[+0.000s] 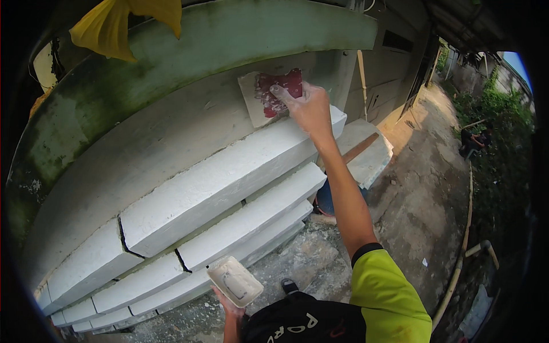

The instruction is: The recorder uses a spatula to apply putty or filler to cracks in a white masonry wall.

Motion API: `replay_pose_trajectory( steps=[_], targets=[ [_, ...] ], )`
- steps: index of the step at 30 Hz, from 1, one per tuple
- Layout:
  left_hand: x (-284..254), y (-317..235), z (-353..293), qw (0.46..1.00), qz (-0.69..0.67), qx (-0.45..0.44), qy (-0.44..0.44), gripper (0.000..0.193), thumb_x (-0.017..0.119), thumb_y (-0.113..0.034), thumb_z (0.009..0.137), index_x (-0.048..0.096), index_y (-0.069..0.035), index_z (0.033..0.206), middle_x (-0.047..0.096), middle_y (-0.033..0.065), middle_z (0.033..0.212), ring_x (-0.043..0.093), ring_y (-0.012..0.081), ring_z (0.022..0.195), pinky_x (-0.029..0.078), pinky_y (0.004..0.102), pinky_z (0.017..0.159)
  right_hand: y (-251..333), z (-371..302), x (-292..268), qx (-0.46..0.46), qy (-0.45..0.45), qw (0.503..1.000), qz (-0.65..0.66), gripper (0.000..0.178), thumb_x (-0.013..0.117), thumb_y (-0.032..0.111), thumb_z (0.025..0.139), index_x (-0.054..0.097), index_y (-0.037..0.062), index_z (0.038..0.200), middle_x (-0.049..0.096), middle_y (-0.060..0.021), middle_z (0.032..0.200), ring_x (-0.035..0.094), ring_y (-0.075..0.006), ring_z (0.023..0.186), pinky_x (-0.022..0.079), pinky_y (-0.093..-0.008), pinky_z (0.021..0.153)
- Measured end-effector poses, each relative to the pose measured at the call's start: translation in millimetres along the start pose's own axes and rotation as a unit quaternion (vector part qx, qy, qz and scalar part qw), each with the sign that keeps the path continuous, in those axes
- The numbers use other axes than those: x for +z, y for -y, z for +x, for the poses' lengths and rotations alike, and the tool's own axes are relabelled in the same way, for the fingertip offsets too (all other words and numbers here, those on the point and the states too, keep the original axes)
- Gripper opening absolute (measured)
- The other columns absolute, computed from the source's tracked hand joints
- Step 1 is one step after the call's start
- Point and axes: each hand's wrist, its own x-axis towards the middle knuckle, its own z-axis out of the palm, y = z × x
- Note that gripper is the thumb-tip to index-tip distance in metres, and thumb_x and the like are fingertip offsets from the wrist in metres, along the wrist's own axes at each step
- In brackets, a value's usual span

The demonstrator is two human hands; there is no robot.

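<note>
My right hand (pixel 309 108) is closed on a flat red plastic spreader (pixel 293 83) smeared with white paste. It reaches up to the grey wall, just above the top row of long white blocks. Beside the spreader, a pale cream squarish patch (pixel 251 94) shows on the wall; I cannot tell whether it is paste or a separate piece. Low in front of me, my left hand (pixel 230 306) grips a shallow white rectangular tub (pixel 235 281) from below. Some greyish paste lies inside the tub.
White blocks (pixel 229 177) run in stepped rows along the wall, with dark gaps between them. A mossy green ledge (pixel 229 37) curves overhead, and a yellow cloth-like thing (pixel 123 26) hangs there. To the right stand a whitish board (pixel 369 157) and a dark bucket (pixel 325 200). A person (pixel 474 141) is farther off.
</note>
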Motion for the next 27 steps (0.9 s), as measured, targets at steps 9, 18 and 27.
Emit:
replay_pose_trajectory(
  steps=[9,18,27],
  targets=[
    [-4.1,2.8,-3.9,1.000,-0.003,0.003,0.006,0.072,0.021,-0.069,0.095,0.043,-0.017,0.139,0.056,0.0048,0.129,0.058,0.0271,0.113,0.048,0.0462,0.096,-98.6,44.9,-66.2,0.139,-0.169,0.972,-0.084,0.043,0.077,0.038,0.078,0.073,-0.0020,0.094,0.073,-0.0104,0.078,0.067,-0.0216,0.073,0.049,-0.0326,0.076],
    [-4.3,-20.8,-7.6,0.999,0.005,-0.040,0.036,0.084,0.021,-0.075,0.090,0.037,-0.013,0.145,0.051,0.0109,0.137,0.054,0.0315,0.122,0.043,0.0510,0.103,-58.6,-96.7,-103.4,-0.024,-0.184,0.929,0.320,0.031,0.051,0.033,0.099,0.052,0.0026,0.104,0.054,-0.0050,0.071,0.051,-0.0134,0.059,0.041,-0.0258,0.054],
    [6.9,-33.3,-9.7,0.987,0.027,-0.155,0.039,0.091,0.022,-0.078,0.087,0.037,-0.009,0.145,0.050,0.0131,0.139,0.052,0.0312,0.124,0.042,0.0498,0.104,23.2,-326.7,-43.8,0.176,0.158,0.964,0.120,0.035,0.064,0.001,0.072,0.057,-0.0023,0.106,0.062,-0.0118,0.099,0.062,-0.0189,0.088,0.051,-0.0313,0.080]
  ],
)
